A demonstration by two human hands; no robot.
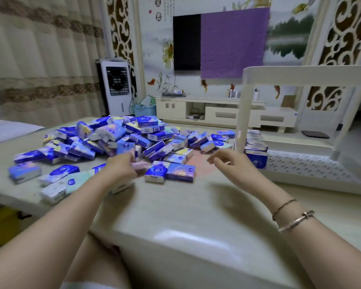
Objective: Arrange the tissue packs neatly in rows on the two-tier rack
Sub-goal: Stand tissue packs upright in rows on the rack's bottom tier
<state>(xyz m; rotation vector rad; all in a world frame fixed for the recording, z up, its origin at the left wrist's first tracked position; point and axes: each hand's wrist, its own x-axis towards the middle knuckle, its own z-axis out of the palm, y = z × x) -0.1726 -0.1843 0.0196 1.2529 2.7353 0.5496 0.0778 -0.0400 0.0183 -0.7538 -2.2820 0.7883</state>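
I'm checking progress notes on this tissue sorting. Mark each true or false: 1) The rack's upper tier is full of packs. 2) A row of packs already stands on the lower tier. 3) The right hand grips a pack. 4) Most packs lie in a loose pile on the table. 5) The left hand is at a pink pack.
1) False: the upper tier of the rack shows no packs.
2) True: a row of packs stands on the lower tier.
3) False: the right hand is open and holds nothing.
4) True: the pile covers the table.
5) True: the left hand is at a pink pack.
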